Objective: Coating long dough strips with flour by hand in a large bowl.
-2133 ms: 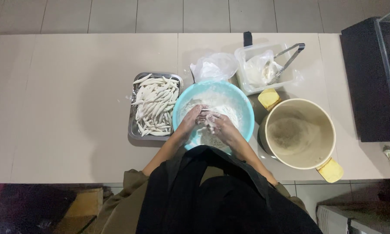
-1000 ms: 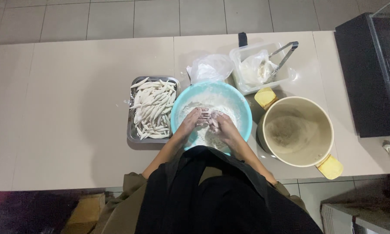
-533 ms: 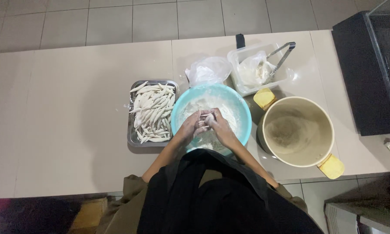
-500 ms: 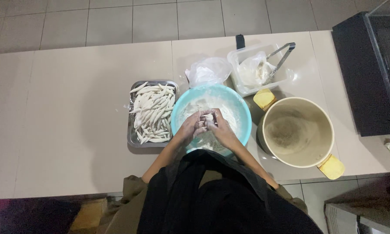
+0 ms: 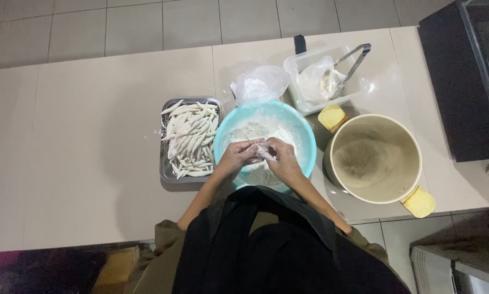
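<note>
1. A small floury lump of dough (image 5: pixel 262 151) sits between the two hands, above the middle of a light blue bowl (image 5: pixel 304 142) dusted inside with white flour.

2. The left hand (image 5: pixel 238 158) comes in from the lower left, forearm angled up over the bowl's near rim, its fingers curled and pressed onto the lump from the left.

3. The right hand (image 5: pixel 281 159) mirrors it from the lower right, fingers bent inward and closed on the same lump; the fingertips of both hands meet there, so the dough is mostly hidden between them.

4. Just left of the bowl, touching its side, a metal tray (image 5: pixel 165 173) holds a heap of pale finger-shaped dough pieces (image 5: pixel 190 140).

5. To the right stands a large cream pot (image 5: pixel 376 158) with yellow handles, floury inside.

6. Behind the bowl lie a crumpled clear plastic bag (image 5: pixel 260 83) and a clear plastic container (image 5: pixel 325 81) with metal tongs (image 5: pixel 354 63) resting across it.

7. All stand on a beige tabletop (image 5: pixel 81 141); the person's dark garment fills the lower foreground.
</note>
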